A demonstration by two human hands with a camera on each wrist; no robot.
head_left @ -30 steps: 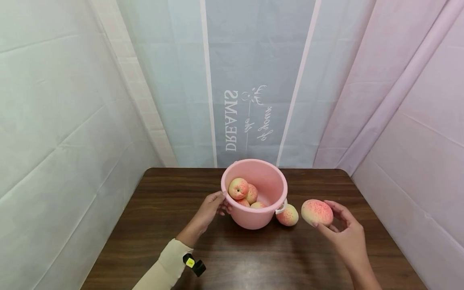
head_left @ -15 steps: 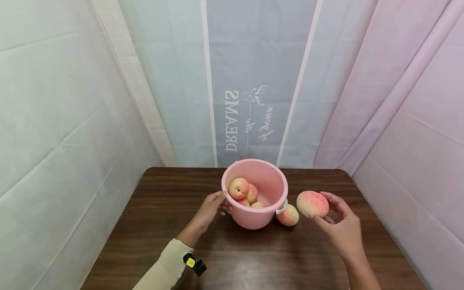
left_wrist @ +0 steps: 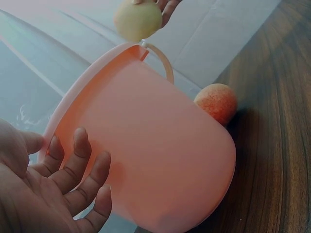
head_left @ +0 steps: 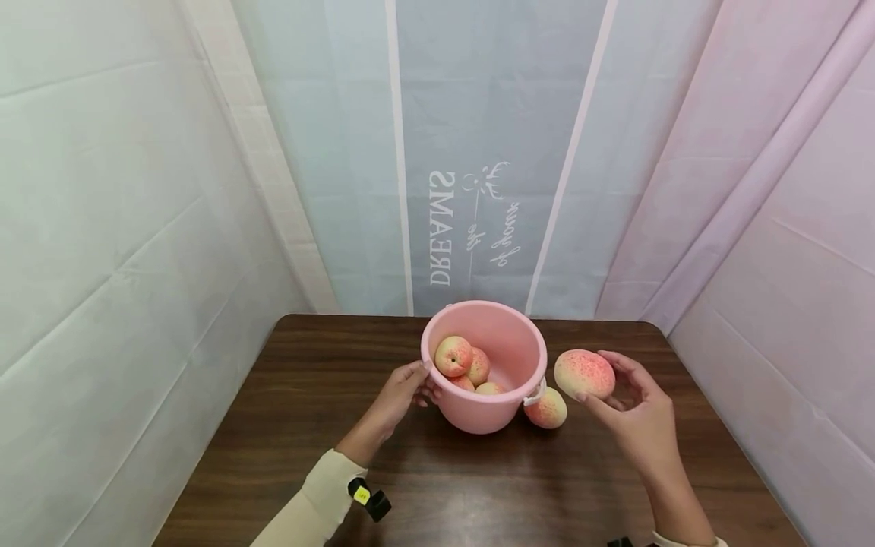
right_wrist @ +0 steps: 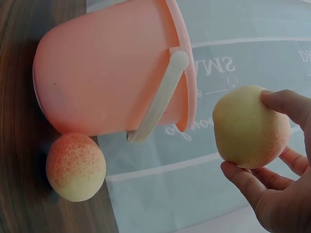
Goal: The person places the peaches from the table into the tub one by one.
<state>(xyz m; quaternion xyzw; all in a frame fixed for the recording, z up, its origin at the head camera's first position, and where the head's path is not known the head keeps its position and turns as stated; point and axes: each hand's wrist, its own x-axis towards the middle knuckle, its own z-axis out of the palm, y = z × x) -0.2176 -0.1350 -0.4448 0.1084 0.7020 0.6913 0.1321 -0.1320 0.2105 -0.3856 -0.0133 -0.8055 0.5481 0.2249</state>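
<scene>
A pink bucket [head_left: 481,414] stands upright on the table, with several peaches [head_left: 454,356] inside against its left wall. My left hand [head_left: 399,395] pinches the bucket's left rim, thumb at the lip and the other fingers loosely bent along the outer wall [left_wrist: 141,145]. To the right of the bucket, my right hand [head_left: 644,414] grips another peach [head_left: 585,374] between thumb and fingertips. That peach [right_wrist: 250,127] is up off the table, at about rim height. One more peach [head_left: 547,409] lies on the table at the foot of the bucket, below its white handle [right_wrist: 160,99].
The dark wooden table [head_left: 478,494] reaches a patterned curtain [head_left: 492,152] at the back, just behind the bucket. Pale cloth walls [head_left: 123,266] close in both sides. A black wrist device [head_left: 369,498] is strapped over the left sleeve.
My right hand has lifted the peach and carried it a little left, nearer the bucket. The left hand keeps its hold on the rim, and the bucket stays in place.
</scene>
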